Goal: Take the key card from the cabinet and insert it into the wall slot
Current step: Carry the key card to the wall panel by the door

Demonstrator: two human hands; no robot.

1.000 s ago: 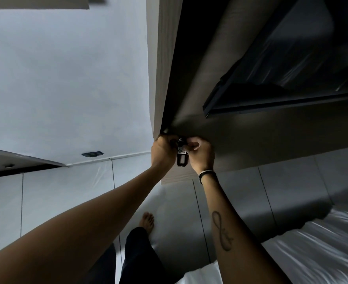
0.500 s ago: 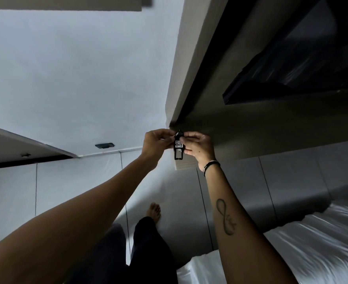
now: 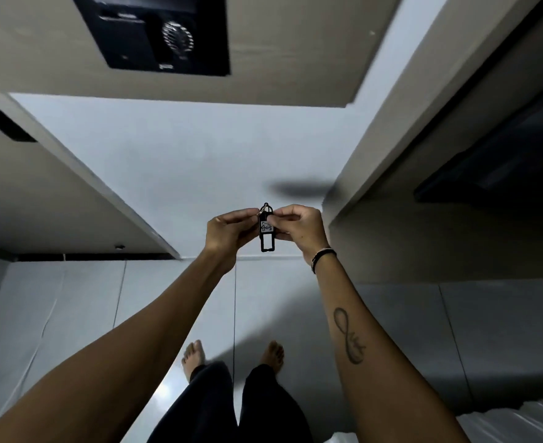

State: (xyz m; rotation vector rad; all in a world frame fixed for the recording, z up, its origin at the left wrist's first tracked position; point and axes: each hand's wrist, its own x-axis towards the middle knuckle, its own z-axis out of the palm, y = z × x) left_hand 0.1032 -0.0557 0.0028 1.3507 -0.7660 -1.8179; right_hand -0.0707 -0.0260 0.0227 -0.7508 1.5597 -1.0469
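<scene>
The key card (image 3: 266,231) is a small black tag with a white number label and a metal ring on top. It hangs upright between my two hands at the middle of the view. My left hand (image 3: 228,233) pinches its upper left side and my right hand (image 3: 299,227) pinches its upper right side. The cabinet (image 3: 391,129) runs up the right side, its dark inside turned away from the hands. A black wall panel (image 3: 155,33) with a round grille sits at the top left; I cannot make out a slot on it.
A pale wall (image 3: 180,161) is straight ahead. A beige board (image 3: 56,199) juts in from the left. Grey floor tiles (image 3: 155,308) lie below with my two bare feet (image 3: 232,356). White bedding (image 3: 519,420) fills the bottom right corner.
Both hands have come away from the cabinet's lower edge with the key card. The view has swung left, bringing the black wall panel into sight at the top.
</scene>
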